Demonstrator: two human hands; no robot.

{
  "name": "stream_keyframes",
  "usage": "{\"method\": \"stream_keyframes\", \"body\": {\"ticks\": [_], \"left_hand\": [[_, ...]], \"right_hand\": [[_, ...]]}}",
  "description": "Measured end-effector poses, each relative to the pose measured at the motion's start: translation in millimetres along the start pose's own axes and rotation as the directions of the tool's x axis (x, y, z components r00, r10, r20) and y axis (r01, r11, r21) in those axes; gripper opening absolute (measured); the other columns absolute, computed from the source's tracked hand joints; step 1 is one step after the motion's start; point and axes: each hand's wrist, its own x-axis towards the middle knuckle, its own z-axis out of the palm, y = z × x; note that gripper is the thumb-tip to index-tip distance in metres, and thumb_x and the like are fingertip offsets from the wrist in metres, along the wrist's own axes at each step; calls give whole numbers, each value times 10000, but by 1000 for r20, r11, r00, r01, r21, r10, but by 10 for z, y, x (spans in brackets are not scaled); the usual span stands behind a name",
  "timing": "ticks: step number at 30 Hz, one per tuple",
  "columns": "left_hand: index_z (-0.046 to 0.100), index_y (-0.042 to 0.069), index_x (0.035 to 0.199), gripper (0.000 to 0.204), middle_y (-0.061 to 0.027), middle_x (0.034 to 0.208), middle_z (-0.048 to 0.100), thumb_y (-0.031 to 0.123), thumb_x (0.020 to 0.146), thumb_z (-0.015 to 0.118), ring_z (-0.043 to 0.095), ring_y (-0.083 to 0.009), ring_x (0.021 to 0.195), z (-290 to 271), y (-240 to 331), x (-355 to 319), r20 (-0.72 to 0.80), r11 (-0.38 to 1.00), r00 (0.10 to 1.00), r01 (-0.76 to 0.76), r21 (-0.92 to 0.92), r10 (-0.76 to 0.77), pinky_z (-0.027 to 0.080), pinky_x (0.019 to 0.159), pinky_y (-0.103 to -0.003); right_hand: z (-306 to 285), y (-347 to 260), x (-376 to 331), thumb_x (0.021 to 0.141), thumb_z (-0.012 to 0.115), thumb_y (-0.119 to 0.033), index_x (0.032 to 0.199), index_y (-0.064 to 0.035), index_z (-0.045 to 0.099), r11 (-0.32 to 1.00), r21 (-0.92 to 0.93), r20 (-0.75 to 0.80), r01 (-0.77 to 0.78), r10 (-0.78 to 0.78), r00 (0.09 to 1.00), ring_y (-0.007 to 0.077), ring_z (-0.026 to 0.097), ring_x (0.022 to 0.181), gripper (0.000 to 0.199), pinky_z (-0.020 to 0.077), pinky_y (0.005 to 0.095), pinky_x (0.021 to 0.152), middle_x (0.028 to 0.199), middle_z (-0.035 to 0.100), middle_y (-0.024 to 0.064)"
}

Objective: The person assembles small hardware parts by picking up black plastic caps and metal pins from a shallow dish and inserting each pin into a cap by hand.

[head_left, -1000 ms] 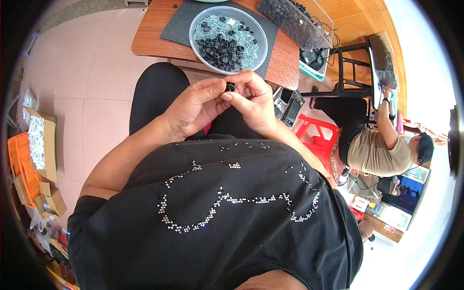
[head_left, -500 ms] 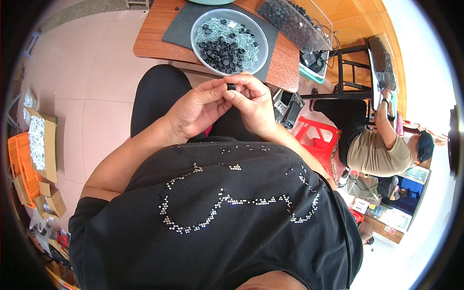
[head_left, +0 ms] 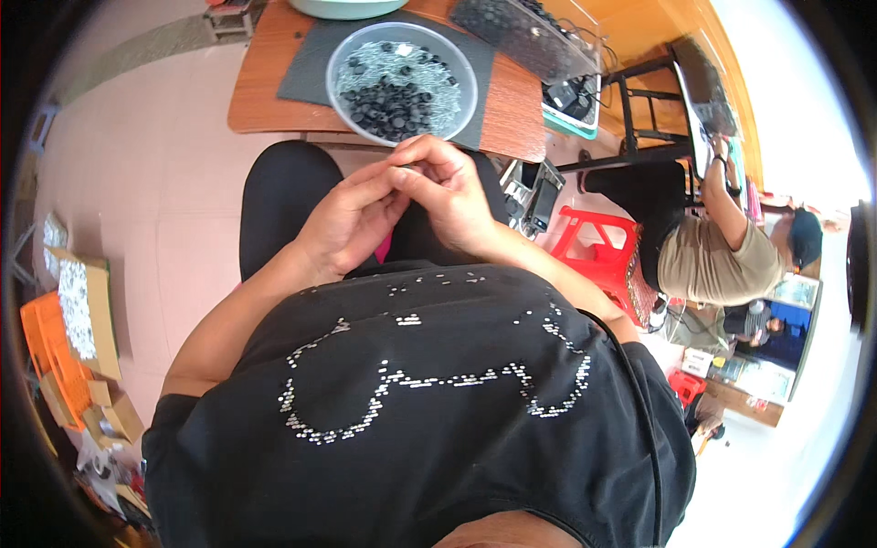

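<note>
My left hand (head_left: 345,217) and my right hand (head_left: 446,194) meet over my lap, just below the table's near edge. Fingertips of both are pinched together around a small black plastic cap (head_left: 417,167), of which only a dark sliver shows; the fingers hide the rest. Beyond them a clear round tub (head_left: 471,102) stands on a dark mat on the table. Inside it lie many silvery-green screws (head_left: 438,99) and a heap of black plastic caps (head_left: 388,108).
The brown table (head_left: 251,96) also bears a pale green basin (head_left: 347,7) and a clear bin (head_left: 512,38) of black parts. At right are a red stool (head_left: 594,237) and another person (head_left: 722,260) working at a bench. Cardboard boxes (head_left: 105,310) and an orange crate (head_left: 55,356) stand at left.
My view has shifted, so the table and tub sit farther left. My hands stay together, but the fingers have closed over the black cap, which showed more plainly before.
</note>
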Motion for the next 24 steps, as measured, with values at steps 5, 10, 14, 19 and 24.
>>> {"method": "stream_keyframes", "body": {"ticks": [5, 10, 14, 19, 24], "left_hand": [[518, -17, 1214, 367, -79, 1187, 558, 200, 917, 520, 507, -181, 1118, -12, 16, 1, 53, 991, 997, -64, 121, 58, 360, 991, -340], [444, -17, 1287, 448, -83, 1253, 500, 229, 920, 519, 450, -184, 1189, 2, -1, 3, 15, 967, 993, -114, 227, 113, 325, 1026, -324], [443, -15, 1255, 366, -101, 1276, 481, 186, 951, 474, 442, -202, 1216, -59, -8, 24, 55, 979, 994, -100, 177, 91, 316, 1055, -337], [465, -41, 1207, 346, -117, 1232, 513, 204, 963, 459, 479, -201, 1172, -169, 26, 55, 51, 966, 990, -137, 221, 129, 335, 1044, -336], [464, -37, 1213, 361, -119, 1242, 495, 223, 962, 458, 451, -210, 1202, -165, 53, 20, 74, 943, 987, -157, 295, 141, 311, 1063, -350]], "right_hand": [[-69, 69, 58, 827, 636, -14, 879, -21, 591, 976, -215, 27, -40, 47, 999, 79, 557, 805, 69, 463, 228, 685, 895, 570, 19], [-34, 78, 59, 827, 617, -3, 852, -22, 581, 996, 84, 75, 10, -16, 997, 87, 562, 790, 48, 465, 231, 669, 870, 566, 21], [-55, 96, 56, 802, 642, -18, 835, -20, 593, 994, -17, 61, 105, -104, 993, 100, 554, 839, 59, 453, 247, 719, 896, 542, 34], [-108, 106, 26, 774, 717, -134, 861, -68, 653, 961, -203, 10, 187, -189, 982, 94, 485, 766, 126, 425, 225, 687, 882, 497, 9], [-44, 12, -32, 724, 730, -131, 849, -55, 660, 987, -111, -63, 117, -124, 990, 108, 518, 776, 162, 450, 250, 700, 864, 528, 35]]}}
